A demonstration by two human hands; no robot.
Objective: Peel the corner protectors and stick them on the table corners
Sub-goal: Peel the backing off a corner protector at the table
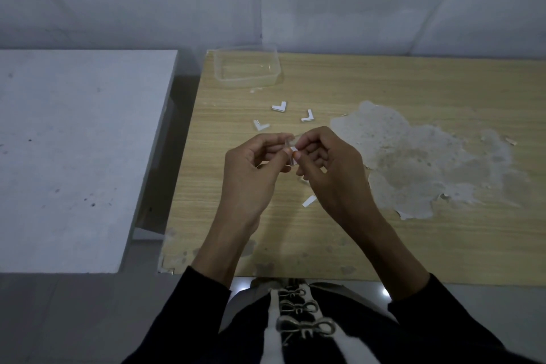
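Clear corner protector [291, 148] pinched by left grip [251, 171] and right grip [331, 165] | white strip [309, 201] on bench [413, 82], near side of right grip

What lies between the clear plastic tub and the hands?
In the head view, three white L-shaped corner protectors lie apart on the light wooden table.
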